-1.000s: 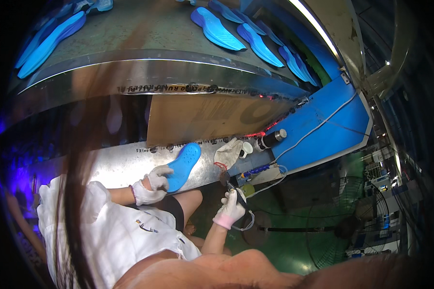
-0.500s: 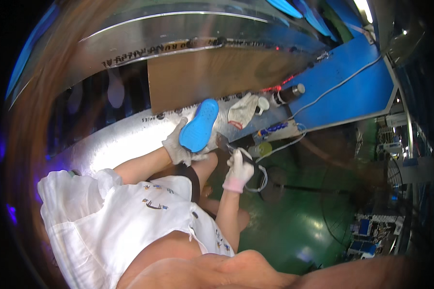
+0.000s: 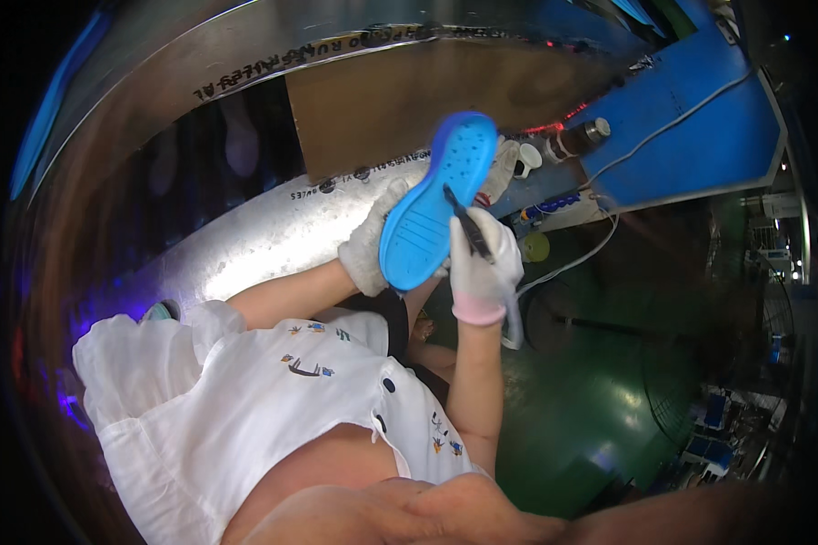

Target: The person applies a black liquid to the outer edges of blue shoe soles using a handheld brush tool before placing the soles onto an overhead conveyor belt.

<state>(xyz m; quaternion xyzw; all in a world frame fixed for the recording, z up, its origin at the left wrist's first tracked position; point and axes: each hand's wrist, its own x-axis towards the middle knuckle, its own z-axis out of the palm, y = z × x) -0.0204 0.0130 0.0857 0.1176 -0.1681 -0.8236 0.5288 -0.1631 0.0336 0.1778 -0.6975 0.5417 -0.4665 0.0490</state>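
A bright blue shoe sole (image 3: 424, 238) is tilted upright before me, dimples at its upper end and parallel lines lower down. My left hand (image 3: 370, 242), in a pale work glove, grips its left edge and underside; part of the fingers is behind it. My right hand (image 3: 488, 263), gloved in white with a pink cuff, closes around a slim dark tool (image 3: 469, 225) with a tapered tip. That tip lies over the middle of the sole's face; whether it touches cannot be made out. The tool's exact kind is unclear.
Beyond the sole runs a metal bench (image 3: 273, 227) with a brown board (image 3: 364, 113). A spare glove (image 3: 503, 168), a white cup (image 3: 528, 158) and a dark bottle (image 3: 580, 139) stand to the right. A pale cable (image 3: 654, 136) crosses the blue panel (image 3: 691, 118).
The sole has risen up and to the right, and its lined, dimpled face now shows more fully. My right hand has brought the dark tool from beside the sole to over its face.
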